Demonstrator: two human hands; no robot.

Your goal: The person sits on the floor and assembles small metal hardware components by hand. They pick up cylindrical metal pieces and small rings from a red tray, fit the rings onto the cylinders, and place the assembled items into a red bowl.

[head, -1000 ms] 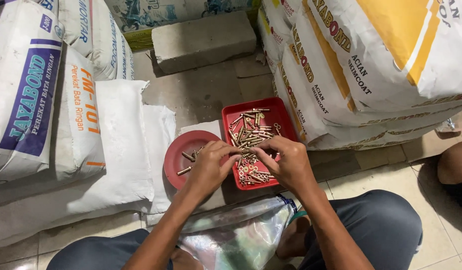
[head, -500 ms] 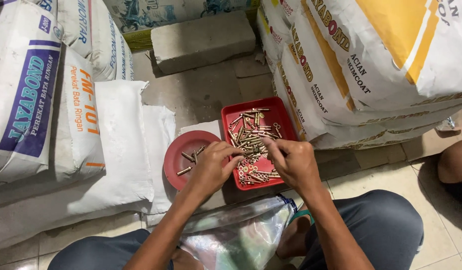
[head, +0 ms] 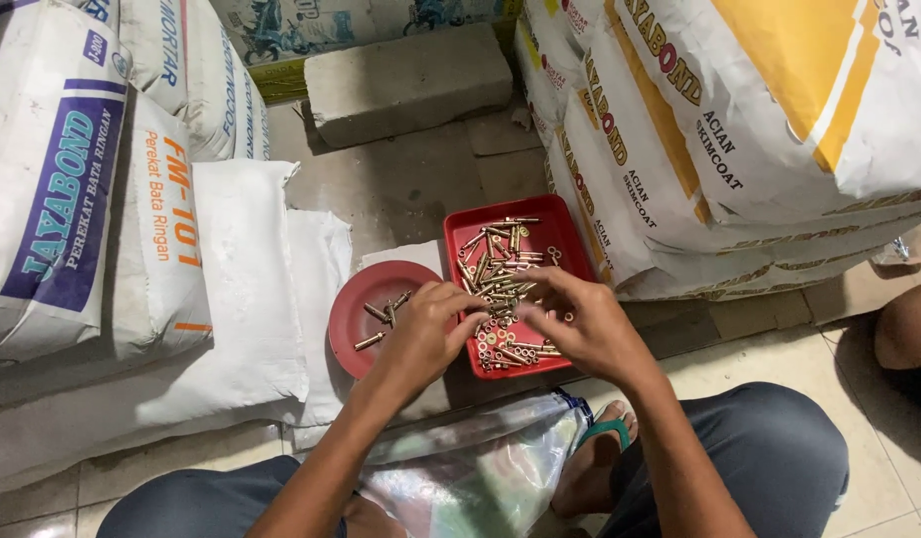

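Both my hands work over the red rectangular tray [head: 565,239] on the floor, which holds a loose heap of brass-coloured bolts [head: 500,264] with small washers and nuts [head: 500,339] at its near end. My left hand [head: 420,334] sits at the tray's left edge, fingers curled inward; it appears to pinch a small piece, but the piece itself is hidden, so I cannot tell what it grips. My right hand [head: 580,329] lies over the tray's near half, fingers bent toward the left hand; whether it grasps anything I cannot tell.

Just left of the tray, touching or nearly so, stands a round red dish [head: 351,334] holding a few bolts apart from the heap.

Assessment of handling: the bolts are rigid metal, light singly, smooth and apt to roll or slip. I judge a fingertip pinch across the shank the soundest hold; the washers need a nail-edge lift.

Cement sacks [head: 92,199] stand on both sides; a clear plastic bag [head: 480,478] lies between my knees.
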